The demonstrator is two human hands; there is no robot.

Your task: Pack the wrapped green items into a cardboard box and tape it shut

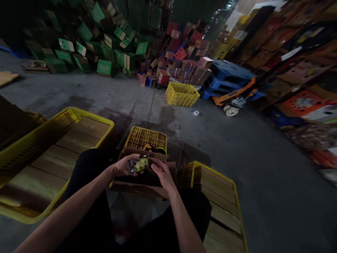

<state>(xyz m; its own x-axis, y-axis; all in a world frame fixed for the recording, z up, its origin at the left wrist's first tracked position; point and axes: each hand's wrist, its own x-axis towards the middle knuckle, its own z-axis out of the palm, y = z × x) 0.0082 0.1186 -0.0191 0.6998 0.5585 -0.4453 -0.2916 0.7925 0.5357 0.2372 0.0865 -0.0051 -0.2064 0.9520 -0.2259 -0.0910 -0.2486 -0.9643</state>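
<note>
A small yellow-green object in clear, shiny plastic wrap (142, 164) is between my two hands, above an open cardboard box (142, 189); its exact kind I cannot make out. My left hand (124, 166) is closed around its left end, where the wrap looks crumpled. At the right end, the fingers of my right hand (162, 173) pinch the wrap. Shadow hides the inside of the box. Just behind the box, an orange and black item (152, 148) lies on an overturned yellow crate (134, 137).
A long yellow crate (112, 123) of cardboard boxes stands left; another yellow crate (239, 207) of boxes stands right. Ahead are an empty-looking yellow basket (182, 96), a white roll (196, 112), an orange pallet jack (234, 95), blue pallets (229, 72) and piled green boxes (105, 66).
</note>
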